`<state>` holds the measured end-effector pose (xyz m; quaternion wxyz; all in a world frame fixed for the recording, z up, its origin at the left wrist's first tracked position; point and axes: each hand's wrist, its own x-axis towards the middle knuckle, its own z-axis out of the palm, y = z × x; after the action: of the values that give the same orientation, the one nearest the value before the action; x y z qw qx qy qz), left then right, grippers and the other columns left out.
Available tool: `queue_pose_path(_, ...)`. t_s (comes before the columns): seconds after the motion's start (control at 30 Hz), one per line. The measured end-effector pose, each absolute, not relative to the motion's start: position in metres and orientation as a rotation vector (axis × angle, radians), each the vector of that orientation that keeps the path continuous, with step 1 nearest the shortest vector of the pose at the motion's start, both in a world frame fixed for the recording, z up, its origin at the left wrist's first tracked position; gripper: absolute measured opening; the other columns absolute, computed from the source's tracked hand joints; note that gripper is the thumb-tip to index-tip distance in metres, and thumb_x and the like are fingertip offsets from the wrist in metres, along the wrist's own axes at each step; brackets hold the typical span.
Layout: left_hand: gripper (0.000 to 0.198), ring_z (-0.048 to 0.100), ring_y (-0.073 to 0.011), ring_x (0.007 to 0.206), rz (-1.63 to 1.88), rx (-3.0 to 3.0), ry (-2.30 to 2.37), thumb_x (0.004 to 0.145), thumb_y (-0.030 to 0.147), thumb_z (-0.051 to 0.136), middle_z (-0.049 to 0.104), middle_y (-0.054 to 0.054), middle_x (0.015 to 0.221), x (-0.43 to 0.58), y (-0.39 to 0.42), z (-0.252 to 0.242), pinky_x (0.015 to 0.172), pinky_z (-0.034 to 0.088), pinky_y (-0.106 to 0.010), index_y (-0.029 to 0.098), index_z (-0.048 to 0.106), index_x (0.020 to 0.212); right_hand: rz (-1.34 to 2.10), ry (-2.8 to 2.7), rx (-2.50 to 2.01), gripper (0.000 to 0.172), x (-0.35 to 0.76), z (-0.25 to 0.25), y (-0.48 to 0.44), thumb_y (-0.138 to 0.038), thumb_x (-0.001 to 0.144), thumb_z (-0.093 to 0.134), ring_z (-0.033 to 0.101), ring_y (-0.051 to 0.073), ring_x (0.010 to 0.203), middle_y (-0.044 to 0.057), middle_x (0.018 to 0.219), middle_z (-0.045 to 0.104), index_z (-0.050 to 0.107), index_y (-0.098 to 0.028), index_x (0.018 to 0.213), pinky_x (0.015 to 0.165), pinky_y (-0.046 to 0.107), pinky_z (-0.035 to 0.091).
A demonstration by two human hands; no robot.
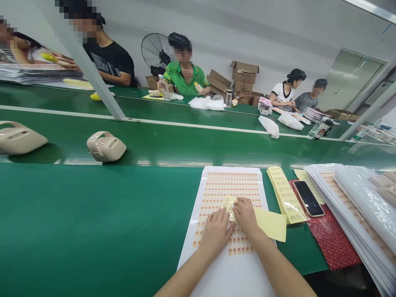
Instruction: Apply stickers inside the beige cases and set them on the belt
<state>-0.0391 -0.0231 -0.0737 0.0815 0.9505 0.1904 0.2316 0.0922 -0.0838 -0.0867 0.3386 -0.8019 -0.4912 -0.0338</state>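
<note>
A white sticker sheet [230,181] with rows of small orange labels lies on the green table in front of me. Both my hands rest on it. My right hand [246,214] pinches a small yellow strip of stickers [228,203] against the sheet. My left hand [215,233] lies beside it with fingers curled, fingertips touching the same strip. A yellow backing paper [274,225] sticks out from under my right wrist.
Yellow sticker strips [286,196], a black phone [308,198] on a red patterned pouch [335,243] and a stack of plastic-wrapped sheets [359,198] lie to the right. Two beige plastic casings [105,146] sit on the conveyor belt. Several other people work at the far table.
</note>
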Motion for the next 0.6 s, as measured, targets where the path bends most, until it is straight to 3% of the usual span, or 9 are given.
queue_pose_path(0.13, 0.018, 0.056, -0.0268, 0.096, 0.703, 2.846, 0.580, 0.085, 0.027, 0.042, 0.062, -0.012, 0.105, -0.040, -0.025, -0.075, 0.079, 0.043, -0.041, 0.018, 0.055, 0.092, -0.063, -1.277, -2.058, 0.022, 0.093, -0.088, -0.084, -0.012, 0.081, 0.046, 0.051, 0.025, 0.103, 0.014, 0.107, 0.056, 0.062, -0.015, 0.095, 0.091, 0.045, 0.044)
queue_pose_path(0.6, 0.012, 0.055, -0.0238, 0.086, 0.722, 2.819, 0.590, 0.083, 0.026, 0.046, 0.062, -0.009, 0.100, -0.041, -0.024, -0.074, 0.075, 0.042, -0.038, 0.019, 0.054, 0.089, 0.166, -1.119, -1.976, 0.013, 0.090, -0.076, -0.086, -0.010, 0.077, 0.051, 0.050, 0.023, 0.097, 0.012, 0.096, 0.055, 0.063, -0.015, 0.081, 0.089, 0.041, 0.043)
